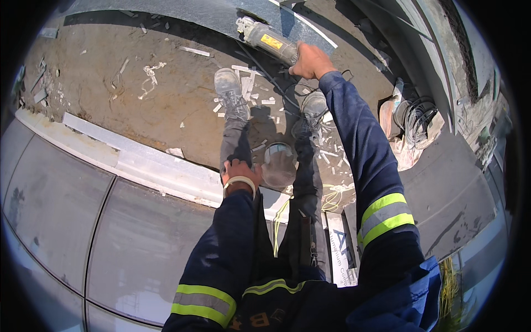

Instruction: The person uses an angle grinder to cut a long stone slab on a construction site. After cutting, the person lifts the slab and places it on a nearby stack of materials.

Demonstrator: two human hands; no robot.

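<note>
My right hand (311, 62) grips the rear body of a dusty angle grinder (263, 39) with a yellow label, which lies at or just over the edge of a grey sheet panel (177, 16) at the top. A cord runs down from it toward my boots. My left hand (240, 177), with a pale band at the wrist, rests on my left leg with its fingers spread and nothing held. My dusty left boot (227, 88) and right boot (313, 108) stand on dirty ground among white offcut strips.
Coiled grey cable (417, 122) lies on crumpled material at the right, beside grey wall framing (434, 39). A pale ledge (127, 152) borders grey panels (144, 232) at the lower left. A round container (279, 163) stands between my legs. Yellow cords (332, 196) and a printed board (337, 243) lie below.
</note>
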